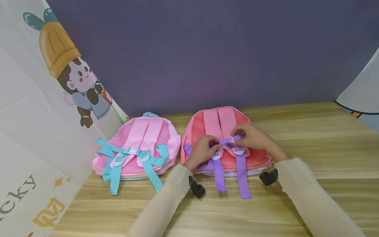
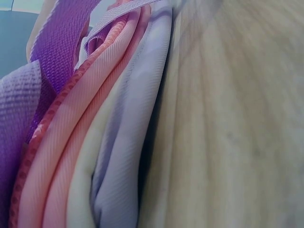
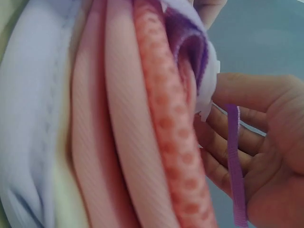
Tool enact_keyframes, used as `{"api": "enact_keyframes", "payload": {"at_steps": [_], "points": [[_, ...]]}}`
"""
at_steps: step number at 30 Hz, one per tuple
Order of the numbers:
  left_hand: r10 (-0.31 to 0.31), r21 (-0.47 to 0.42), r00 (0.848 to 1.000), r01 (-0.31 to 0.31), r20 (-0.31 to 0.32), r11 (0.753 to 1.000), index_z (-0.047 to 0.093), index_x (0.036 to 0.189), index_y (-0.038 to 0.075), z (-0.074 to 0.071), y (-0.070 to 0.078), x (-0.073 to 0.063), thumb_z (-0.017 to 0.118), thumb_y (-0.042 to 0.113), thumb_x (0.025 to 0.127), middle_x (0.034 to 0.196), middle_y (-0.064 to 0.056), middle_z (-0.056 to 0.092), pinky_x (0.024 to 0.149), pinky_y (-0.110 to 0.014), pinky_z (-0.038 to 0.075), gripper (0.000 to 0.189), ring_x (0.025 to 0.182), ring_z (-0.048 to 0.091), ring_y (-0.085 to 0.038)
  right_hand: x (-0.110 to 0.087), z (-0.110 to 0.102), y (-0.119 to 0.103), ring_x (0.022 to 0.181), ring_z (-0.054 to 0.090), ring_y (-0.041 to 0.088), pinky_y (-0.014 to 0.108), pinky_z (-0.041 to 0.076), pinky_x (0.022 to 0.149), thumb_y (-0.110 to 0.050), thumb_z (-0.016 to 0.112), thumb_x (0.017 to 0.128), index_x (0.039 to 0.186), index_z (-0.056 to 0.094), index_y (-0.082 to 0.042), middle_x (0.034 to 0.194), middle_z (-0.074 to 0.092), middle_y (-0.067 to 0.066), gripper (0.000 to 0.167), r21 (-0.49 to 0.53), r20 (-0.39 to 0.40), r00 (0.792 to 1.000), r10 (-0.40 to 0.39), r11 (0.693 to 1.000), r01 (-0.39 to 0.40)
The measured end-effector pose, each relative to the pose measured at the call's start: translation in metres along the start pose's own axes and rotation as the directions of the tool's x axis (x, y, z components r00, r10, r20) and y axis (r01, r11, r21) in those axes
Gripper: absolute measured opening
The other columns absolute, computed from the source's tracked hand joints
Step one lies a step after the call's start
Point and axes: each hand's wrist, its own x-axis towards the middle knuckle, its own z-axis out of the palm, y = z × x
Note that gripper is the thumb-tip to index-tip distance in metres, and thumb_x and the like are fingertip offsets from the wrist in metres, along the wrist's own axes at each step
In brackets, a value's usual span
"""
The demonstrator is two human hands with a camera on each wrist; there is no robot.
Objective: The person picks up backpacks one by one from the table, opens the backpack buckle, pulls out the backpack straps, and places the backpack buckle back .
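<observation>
A coral-pink backpack (image 1: 195, 128) lies with its shoulder straps up, purple webbing and white adjusters on it. Over its middle, my left hand (image 1: 204, 151) pinches one end of a purple chest strap (image 1: 224, 141). My right hand (image 1: 254, 136) holds the other end, by a white buckle (image 1: 232, 139). In the right wrist view a loose purple strap end (image 3: 235, 166) hangs in front of the right palm (image 3: 280, 156). Beside it, a white plastic piece (image 3: 206, 85) shows at the fingertips. The left wrist view shows purple webbing (image 2: 59, 42) and the backpack's layered edge (image 2: 128, 128), with the left fingers mostly hidden.
To the left, against the coral one, lies a light pink backpack (image 1: 130, 135) with turquoise straps (image 1: 154, 174) and a fastened chest strap. Both lie on a wood-grain table (image 1: 237, 217) before a dark panel (image 1: 219, 52). A printed white curtain (image 1: 35, 108) borders the left side.
</observation>
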Motion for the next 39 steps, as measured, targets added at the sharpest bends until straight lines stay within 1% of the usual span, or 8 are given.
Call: {"api": "enact_keyframes", "payload": {"at_steps": [3,10,19,25,31,39], "points": [[0.009,0.002,1.0,-0.009,-0.001,1.0,0.07,0.105,0.002,0.0,0.0,0.0,0.066,0.013,0.088,0.099,-0.01,0.07,0.08,-0.026,0.05,0.021,0.088,0.063,-0.018,-0.001,-0.002,0.001,0.09,0.061,0.024,0.047,0.05,0.086,-0.012,0.076,0.079,0.095,0.067,-0.007,0.094,0.068,0.009,0.019,-0.006,0.004,1.0,0.002,1.0,-0.002],[0.033,0.014,0.999,-0.033,-0.019,0.999,0.07,0.104,0.001,0.0,-0.001,0.0,0.067,0.012,0.087,0.098,-0.011,0.071,0.08,-0.025,0.05,0.02,0.088,0.064,-0.019,-0.001,-0.006,0.006,0.09,0.063,0.024,0.048,0.051,0.086,-0.013,0.077,0.078,0.093,0.067,-0.007,0.094,0.069,0.008,0.019,-0.01,0.0,1.0,-0.004,1.0,0.004],[0.026,0.006,1.0,-0.026,-0.017,1.0,0.07,0.104,0.002,0.001,-0.001,0.0,0.068,0.012,0.087,0.097,-0.01,0.071,0.079,-0.024,0.05,0.02,0.087,0.064,-0.018,-0.005,-0.011,0.011,0.091,0.063,0.025,0.048,0.052,0.086,-0.013,0.077,0.079,0.095,0.069,-0.007,0.094,0.069,0.008,0.019,0.013,0.005,1.0,0.012,1.0,-0.012],[0.018,-0.001,1.0,-0.018,-0.01,1.0,0.07,0.104,0.002,0.001,-0.001,0.0,0.067,0.012,0.087,0.097,-0.01,0.07,0.079,-0.025,0.05,0.02,0.087,0.064,-0.018,-0.005,-0.011,0.012,0.09,0.063,0.024,0.046,0.053,0.085,-0.012,0.077,0.078,0.095,0.07,-0.007,0.093,0.069,0.007,0.019,0.013,0.011,1.0,0.005,1.0,-0.005],[0.031,0.011,0.999,-0.031,-0.017,0.999,0.07,0.104,0.001,0.003,-0.003,0.001,0.067,0.012,0.087,0.097,-0.011,0.071,0.079,-0.026,0.05,0.02,0.087,0.064,-0.019,-0.004,-0.013,0.016,0.091,0.063,0.025,0.047,0.052,0.085,-0.01,0.077,0.078,0.096,0.071,-0.007,0.092,0.07,0.005,0.019,0.002,0.018,1.0,-0.01,1.0,0.01],[0.036,0.012,0.999,-0.035,-0.022,0.999,0.071,0.103,0.002,0.005,-0.005,0.003,0.067,0.012,0.086,0.096,-0.01,0.071,0.078,-0.024,0.05,0.02,0.086,0.064,-0.018,-0.005,-0.014,0.019,0.09,0.063,0.024,0.047,0.052,0.085,-0.011,0.077,0.078,0.096,0.073,-0.007,0.092,0.071,0.005,0.019,-0.005,0.024,1.0,0.003,1.0,-0.003]]}}
